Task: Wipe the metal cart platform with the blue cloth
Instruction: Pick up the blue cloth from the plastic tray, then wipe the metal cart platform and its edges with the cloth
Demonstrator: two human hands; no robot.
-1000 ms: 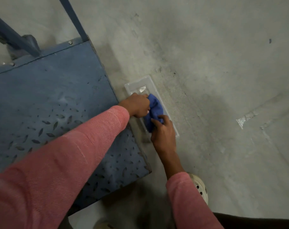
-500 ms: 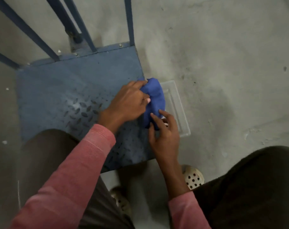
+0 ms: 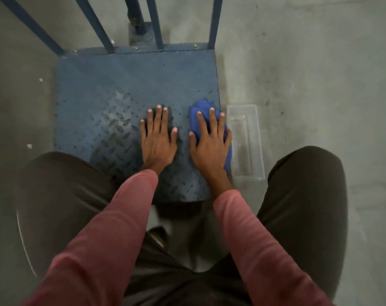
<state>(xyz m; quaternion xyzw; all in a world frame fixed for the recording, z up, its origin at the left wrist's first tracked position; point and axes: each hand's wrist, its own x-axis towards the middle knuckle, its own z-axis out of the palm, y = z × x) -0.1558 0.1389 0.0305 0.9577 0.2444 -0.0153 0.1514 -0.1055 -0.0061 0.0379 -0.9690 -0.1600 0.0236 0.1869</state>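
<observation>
The blue metal cart platform (image 3: 103, 89) with a raised tread pattern lies on the floor in front of me. The blue cloth (image 3: 198, 109) is bunched on the platform's right edge. My right hand (image 3: 209, 140) presses flat on the cloth with straight, spread fingers. To its left, my left hand (image 3: 157, 138) rests flat on the bare platform, fingers straight, holding nothing. Most of the cloth is hidden under my right hand.
A clear plastic tray (image 3: 253, 138) lies on the concrete floor (image 3: 320, 85) right beside the platform's right edge. Blue handle bars (image 3: 92, 21) rise from the platform's far edge. My knees in dark trousers frame the platform's near side.
The cloth came out of the clear tray onto the platform. My left hand let go of it and laid flat to the left; my right hand flattened on top of it.
</observation>
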